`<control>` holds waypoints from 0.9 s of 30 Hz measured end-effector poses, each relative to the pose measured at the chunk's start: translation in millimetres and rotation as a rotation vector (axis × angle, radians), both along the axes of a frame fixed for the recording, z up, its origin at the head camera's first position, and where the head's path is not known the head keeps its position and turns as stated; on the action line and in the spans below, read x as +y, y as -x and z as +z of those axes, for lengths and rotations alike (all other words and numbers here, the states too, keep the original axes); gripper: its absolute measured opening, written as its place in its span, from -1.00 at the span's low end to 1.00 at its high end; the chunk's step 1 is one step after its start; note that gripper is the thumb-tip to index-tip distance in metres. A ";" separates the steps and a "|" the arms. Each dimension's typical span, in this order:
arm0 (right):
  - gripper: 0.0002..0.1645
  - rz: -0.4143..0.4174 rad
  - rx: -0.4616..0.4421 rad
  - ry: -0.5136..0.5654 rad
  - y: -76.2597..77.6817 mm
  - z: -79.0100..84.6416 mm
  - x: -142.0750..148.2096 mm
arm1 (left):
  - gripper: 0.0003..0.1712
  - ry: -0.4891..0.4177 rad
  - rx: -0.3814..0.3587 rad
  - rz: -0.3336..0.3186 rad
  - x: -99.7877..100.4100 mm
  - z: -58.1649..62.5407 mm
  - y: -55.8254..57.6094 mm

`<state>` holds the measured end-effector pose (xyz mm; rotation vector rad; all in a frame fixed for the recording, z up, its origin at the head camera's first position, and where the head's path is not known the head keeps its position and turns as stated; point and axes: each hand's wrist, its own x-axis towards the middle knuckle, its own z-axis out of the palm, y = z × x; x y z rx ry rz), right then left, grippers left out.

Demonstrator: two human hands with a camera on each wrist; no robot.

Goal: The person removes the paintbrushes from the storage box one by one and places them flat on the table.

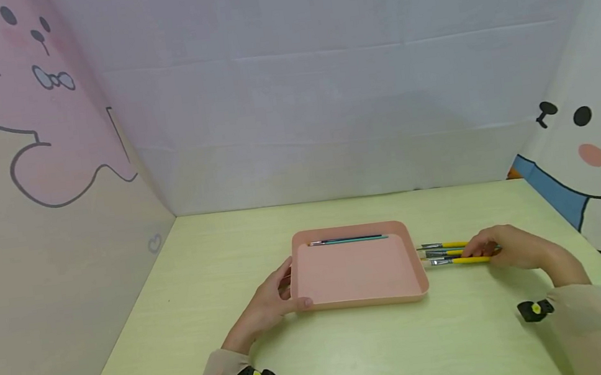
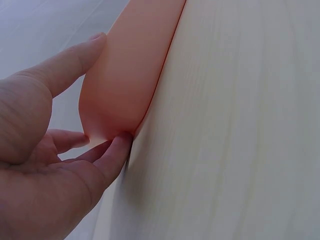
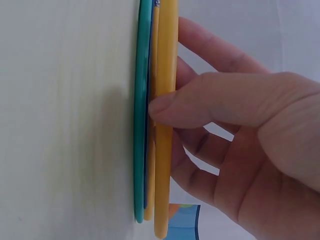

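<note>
A pink rectangular tray [image 1: 356,274] lies on the table. My left hand [image 1: 266,301] grips its near left corner, the thumb on the near rim and the fingers against the side wall [image 2: 132,65]. Inside the tray, along the far wall, rest two thin paintbrushes [image 1: 349,240], one dark and one teal. To the tray's right, my right hand [image 1: 513,249] holds several paintbrushes [image 1: 469,260] between thumb and fingers, bristles toward the tray. The right wrist view shows yellow handles [image 3: 167,65], a teal handle [image 3: 141,115] and a dark blue one side by side; the hand partly hides them in the head view.
The pale wood-grain table [image 1: 366,354] is bounded by a white cloth [image 1: 325,115] at the back. Side panels with cartoon animals stand left [image 1: 79,264] and right [image 1: 584,115]. A small black device [image 1: 535,310] sits on each wrist.
</note>
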<state>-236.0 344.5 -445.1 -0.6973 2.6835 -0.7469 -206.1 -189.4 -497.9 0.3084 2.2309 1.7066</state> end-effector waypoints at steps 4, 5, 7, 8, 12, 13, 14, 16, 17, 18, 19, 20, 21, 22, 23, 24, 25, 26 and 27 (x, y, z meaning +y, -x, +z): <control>-0.50 -0.003 -0.004 -0.006 1.1 -1.7 0.3 | 0.30 -0.001 -0.003 0.004 -0.1 0.2 -0.4; -0.50 -0.002 -0.001 -0.006 1.3 -2.2 0.6 | 0.30 0.001 -0.004 0.006 -0.1 0.2 -0.4; -0.51 0.002 0.001 -0.008 1.5 -3.1 0.7 | 0.30 0.003 -0.004 0.008 -0.1 0.0 -0.3; -0.51 0.004 0.001 -0.008 1.7 -3.6 0.7 | 0.31 0.003 -0.004 0.009 -0.1 0.0 -0.4; -0.51 0.009 -0.005 -0.010 1.3 -3.4 -0.2 | 0.30 0.000 0.001 0.006 0.0 0.1 -0.5; -0.51 0.009 -0.006 -0.012 1.3 -3.3 -0.3 | 0.30 -0.002 0.002 0.005 0.0 0.3 -0.5; -0.50 0.009 -0.005 -0.014 1.4 -3.2 -0.4 | 0.30 -0.003 0.004 0.003 0.0 0.3 -0.3; -0.50 0.009 -0.005 -0.019 1.5 -3.0 -0.4 | 0.29 -0.004 0.007 -0.001 0.1 0.3 0.2; -0.49 0.010 -0.003 -0.021 1.6 -3.0 -0.4 | 0.29 -0.005 0.008 -0.003 0.1 0.3 0.4; -0.49 0.010 -0.001 -0.024 1.7 -3.2 -0.2 | 0.29 -0.005 0.010 -0.004 0.1 0.3 0.5; -0.50 0.010 0.000 -0.026 1.9 -3.5 -0.1 | 0.29 -0.004 0.009 -0.006 0.1 0.5 0.6; -0.50 0.010 -0.001 -0.025 2.0 -3.7 0.0 | 0.29 -0.003 0.011 -0.008 0.1 0.5 0.8; -0.50 0.011 -0.002 -0.024 2.1 -3.9 0.0 | 0.30 -0.002 0.013 -0.010 0.0 0.4 1.0; -0.50 0.010 -0.005 -0.020 2.1 -4.1 0.0 | 0.30 -0.003 0.015 -0.012 -0.1 0.4 0.9; -0.50 0.011 -0.006 -0.017 2.0 -4.3 -0.1 | 0.30 0.000 0.012 -0.013 -0.3 0.3 1.0; -0.51 0.012 -0.008 -0.015 2.0 -4.4 -0.3 | 0.31 0.001 0.010 -0.013 -0.4 0.2 0.9; -0.52 0.013 -0.009 -0.013 2.0 -4.4 -0.4 | 0.32 0.001 0.011 -0.014 -0.6 0.1 0.8; -0.52 0.012 -0.010 -0.014 2.1 -4.5 -0.7 | 0.32 0.003 0.009 -0.013 -0.7 0.0 0.7; -0.53 0.011 -0.010 -0.015 2.1 -4.3 -1.1 | 0.33 0.004 0.006 -0.012 -0.7 0.0 0.6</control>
